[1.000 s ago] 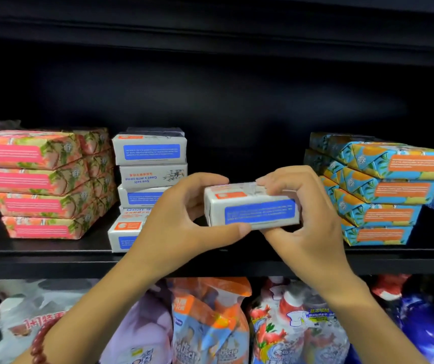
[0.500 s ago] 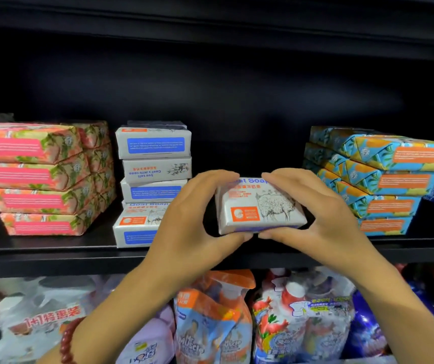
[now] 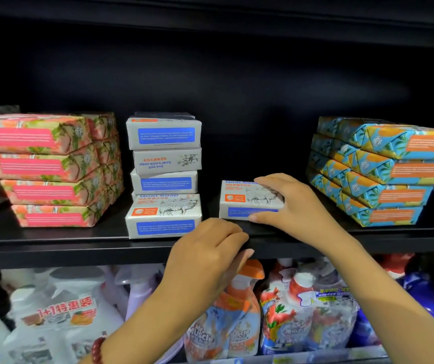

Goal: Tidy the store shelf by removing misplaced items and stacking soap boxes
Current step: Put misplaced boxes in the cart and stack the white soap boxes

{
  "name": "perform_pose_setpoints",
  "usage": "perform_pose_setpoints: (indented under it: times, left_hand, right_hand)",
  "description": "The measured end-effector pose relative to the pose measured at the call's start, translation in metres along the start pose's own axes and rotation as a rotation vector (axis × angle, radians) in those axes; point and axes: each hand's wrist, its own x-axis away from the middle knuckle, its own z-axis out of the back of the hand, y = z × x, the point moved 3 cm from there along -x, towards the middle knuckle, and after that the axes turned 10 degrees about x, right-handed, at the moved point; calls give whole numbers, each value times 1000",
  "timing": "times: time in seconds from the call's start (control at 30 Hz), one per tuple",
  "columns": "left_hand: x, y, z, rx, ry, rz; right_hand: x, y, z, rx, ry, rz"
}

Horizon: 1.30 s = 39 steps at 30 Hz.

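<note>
One goat soap box (image 3: 244, 204) rests on the shelf (image 3: 53, 240), near its stack (image 3: 164, 177).
Right hand (image 3: 297, 203) grips it; left hand (image 3: 208, 253) hangs loosely curled, empty. Next, probably: lift it onto that stack.

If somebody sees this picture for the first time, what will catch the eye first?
The right hand gripping a single white soap box at the middle of the black shelf, with the left hand just below at the shelf edge. To its left stands a stack of white boxes, with bright pink packs at far left and blue-orange packs at far right.
</note>
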Motion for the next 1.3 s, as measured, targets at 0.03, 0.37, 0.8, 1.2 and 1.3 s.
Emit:
perform_pose_setpoints:
  times: [0.03,0.37,0.8,1.2,1.3]
  left_hand:
    - [0,-1,0,7,2,-3]
    - [3,-2,-1,23,3,-9]
    - [29,-26,51,-52,218,7]
    - [57,-62,99,-159,222,260]
    - [56,-65,99,-149,200,292]
  right_hand:
    - [-1,-1,-1,-12,-8,0]
    - [-27,-23,-18,290,-79,32]
    - [-16,-48,-1,-106,285,112]
    - [-6,-107,-44,-61,-67,329]
    - [-4,-100,-36,-52,-67,292]
